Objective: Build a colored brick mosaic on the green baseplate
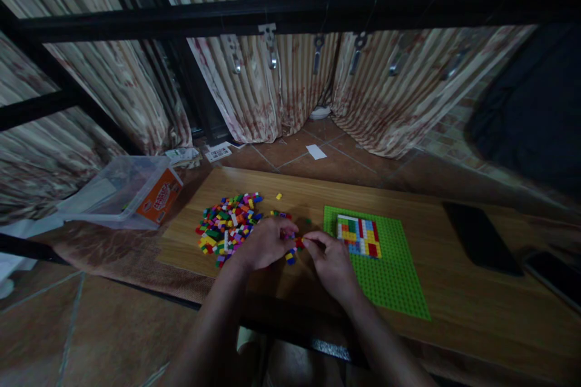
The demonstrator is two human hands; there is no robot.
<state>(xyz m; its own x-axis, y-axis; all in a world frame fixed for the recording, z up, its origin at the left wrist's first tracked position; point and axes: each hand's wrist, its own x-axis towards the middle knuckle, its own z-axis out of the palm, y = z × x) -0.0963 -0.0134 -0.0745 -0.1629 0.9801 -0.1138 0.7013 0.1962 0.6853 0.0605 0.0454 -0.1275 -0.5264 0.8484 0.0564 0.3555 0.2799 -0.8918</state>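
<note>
My right hand (pixel 333 263) is closed in a pinch, with a small red toy brick (pixel 299 243) at its fingertips. Just left of it, my left hand (pixel 267 243) hovers low over a few loose bricks, its curled fingers and thumb apart. A blue and yellow brick (pixel 290 259) lies below the fingertips. The big pile of mixed toy bricks (pixel 231 221) spreads out to the left. On the right is a green baseplate (pixel 399 272), bearing a rectangular, multicoloured brick build (pixel 360 236) with white along part of its edge.
A wooden tabletop (pixel 458 290) carries everything. At far right lie a dark tablet-like slab (pixel 482 239) and a phone-like object (pixel 556 275). A clear plastic box (pixel 122 190) with an orange label is at left. A black metal bar (pixel 290 15) with hooks crosses ahead, before striped curtains.
</note>
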